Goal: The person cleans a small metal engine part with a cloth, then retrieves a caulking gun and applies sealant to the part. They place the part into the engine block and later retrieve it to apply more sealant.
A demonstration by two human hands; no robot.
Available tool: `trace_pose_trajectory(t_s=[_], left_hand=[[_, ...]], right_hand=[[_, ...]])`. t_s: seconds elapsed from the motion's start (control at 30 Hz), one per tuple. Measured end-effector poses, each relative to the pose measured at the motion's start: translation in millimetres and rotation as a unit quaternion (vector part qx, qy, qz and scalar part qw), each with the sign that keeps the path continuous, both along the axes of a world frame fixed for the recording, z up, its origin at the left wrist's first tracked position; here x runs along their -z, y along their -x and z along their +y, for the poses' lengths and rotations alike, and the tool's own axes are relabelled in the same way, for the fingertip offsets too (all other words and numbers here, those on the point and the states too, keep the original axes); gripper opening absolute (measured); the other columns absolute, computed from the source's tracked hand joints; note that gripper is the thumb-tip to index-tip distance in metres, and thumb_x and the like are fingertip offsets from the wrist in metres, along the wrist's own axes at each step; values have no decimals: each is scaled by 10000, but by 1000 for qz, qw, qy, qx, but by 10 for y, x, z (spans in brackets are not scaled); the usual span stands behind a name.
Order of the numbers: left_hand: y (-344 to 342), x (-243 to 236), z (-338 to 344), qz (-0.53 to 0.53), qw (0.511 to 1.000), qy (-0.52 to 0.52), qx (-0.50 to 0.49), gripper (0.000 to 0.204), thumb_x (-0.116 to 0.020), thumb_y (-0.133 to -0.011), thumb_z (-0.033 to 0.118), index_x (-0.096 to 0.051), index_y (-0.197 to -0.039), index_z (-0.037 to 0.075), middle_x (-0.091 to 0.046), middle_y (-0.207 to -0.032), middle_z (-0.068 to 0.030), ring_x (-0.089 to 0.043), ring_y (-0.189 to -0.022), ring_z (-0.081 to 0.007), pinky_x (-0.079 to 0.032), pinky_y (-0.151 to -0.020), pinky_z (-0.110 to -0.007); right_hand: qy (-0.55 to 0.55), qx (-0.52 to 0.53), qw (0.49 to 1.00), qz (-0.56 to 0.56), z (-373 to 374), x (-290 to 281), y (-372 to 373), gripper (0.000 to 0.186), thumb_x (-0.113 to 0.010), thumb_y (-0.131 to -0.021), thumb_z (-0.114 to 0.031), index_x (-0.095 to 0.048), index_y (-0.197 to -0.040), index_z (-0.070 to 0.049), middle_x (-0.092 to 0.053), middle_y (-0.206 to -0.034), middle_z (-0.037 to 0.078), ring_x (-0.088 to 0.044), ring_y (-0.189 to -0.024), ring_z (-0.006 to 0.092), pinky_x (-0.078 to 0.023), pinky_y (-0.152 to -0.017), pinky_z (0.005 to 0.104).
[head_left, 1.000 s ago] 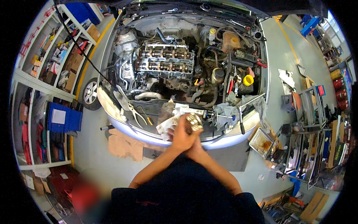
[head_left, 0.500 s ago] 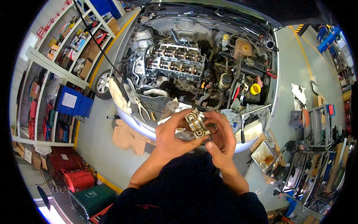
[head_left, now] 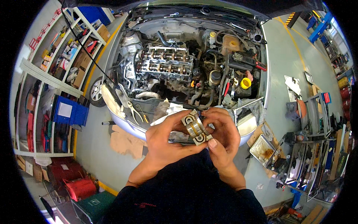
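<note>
Held up over the front edge of a car's engine bay is a metal bearing cap point(head_left: 195, 127), its half-round grooved saddle facing up between two ends with bolt holes. My left hand point(head_left: 162, 145) is closed on its left side, thumb along the lower end and fingers at the upper end. From the right, my right hand point(head_left: 226, 138) grips it with the thumb at the lower corner and curled fingers by the far side. Beyond the hands lies the open engine point(head_left: 164, 63), with its camshafts exposed.
Pliers point(head_left: 133, 112) lie on the front panel, left of my hands. A yellow cup point(head_left: 245, 83) stands at the right of the bay, near red-handled pliers point(head_left: 227, 88). Shelves point(head_left: 52, 78) line the left; a stained metal tray point(head_left: 263, 150) rests at the right.
The bearing cap has turned slightly in my fingers, showing its grooved saddle more fully. Both hands keep hold of it. The engine bay has shifted left and slightly up in view.
</note>
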State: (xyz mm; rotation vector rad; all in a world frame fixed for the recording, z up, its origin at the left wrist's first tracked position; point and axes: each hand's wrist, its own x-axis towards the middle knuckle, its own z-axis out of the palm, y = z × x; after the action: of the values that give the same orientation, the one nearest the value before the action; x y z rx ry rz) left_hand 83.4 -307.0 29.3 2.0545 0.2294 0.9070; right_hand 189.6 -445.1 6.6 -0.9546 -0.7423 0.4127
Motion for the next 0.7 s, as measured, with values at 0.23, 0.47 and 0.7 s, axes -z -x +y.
trace_pose_trajectory(t_s=[0.23, 0.47, 0.7], left_hand=[[-55, -6, -6, -2, 1000, 10, 22, 773, -993, -700, 254, -639, -1324, -34, -756, -1141, -156, -785, -915, -229, -644, -790, -337], [-69, 156, 28, -5, 996, 64, 54, 756, -939, -759, 118, -535, -1374, -58, -678, -1293, -234, -720, -1136, -293, -613, -944, -405], [-98, 387, 125, -34, 993, 102, 58, 691, -892, -771, 79, -569, -1374, -23, -674, -1317, -196, -696, -1204, -281, -600, -981, -381]], right_hand=[[-11, 43, 999, 12, 17, 22, 4, 565, -723, -921, -212, -526, -1353, 94, -508, -1353, 207, -593, -1086, 241, -512, -946, 363], [-10, 62, 998, 25, 71, 125, -3, 530, -691, -912, -123, -512, -1362, 91, -513, -1362, 210, -615, -1132, 253, -519, -985, 376], [8, 59, 998, 37, 144, 263, 21, 536, -683, -907, -64, -493, -1385, 89, -513, -1391, 203, -612, -1190, 257, -516, -1026, 385]])
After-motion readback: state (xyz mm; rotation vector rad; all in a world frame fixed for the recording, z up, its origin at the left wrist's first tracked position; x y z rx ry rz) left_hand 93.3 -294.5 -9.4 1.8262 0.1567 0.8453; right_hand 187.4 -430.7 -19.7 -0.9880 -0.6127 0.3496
